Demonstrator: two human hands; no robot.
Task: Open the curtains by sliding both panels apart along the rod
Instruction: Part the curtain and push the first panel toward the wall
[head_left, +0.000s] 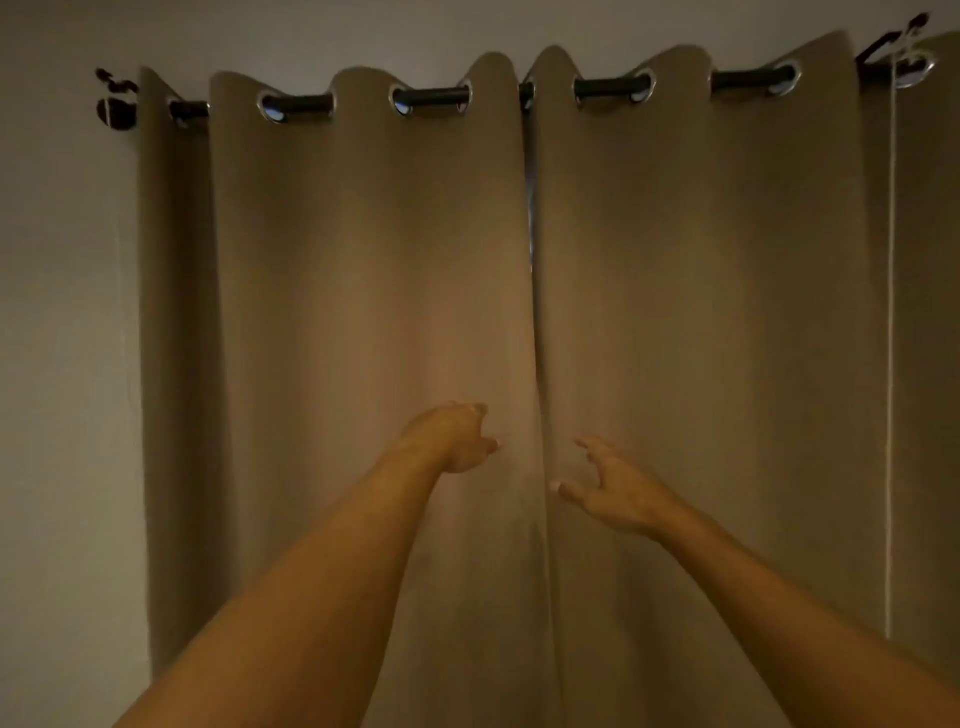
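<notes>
Left panel (332, 312) and right panel (696, 312): tan woven cloth, matt, heavy-looking, smooth in broad soft folds, no sheen and no visible pattern. Grommets (274, 107) set into the top hem: metal rings, polished and silvery, catching small bright glints. Rod (434, 96): dark, smooth, slight gloss along its upper edge; looks like metal, though painted or bare cannot be told. Finial (117, 101) at the left end: dark, glossy, shape blurred. Thin pale cord (890, 364) at right: matt, string-like. Wall (62, 312): flat matt paint, even surface.
</notes>
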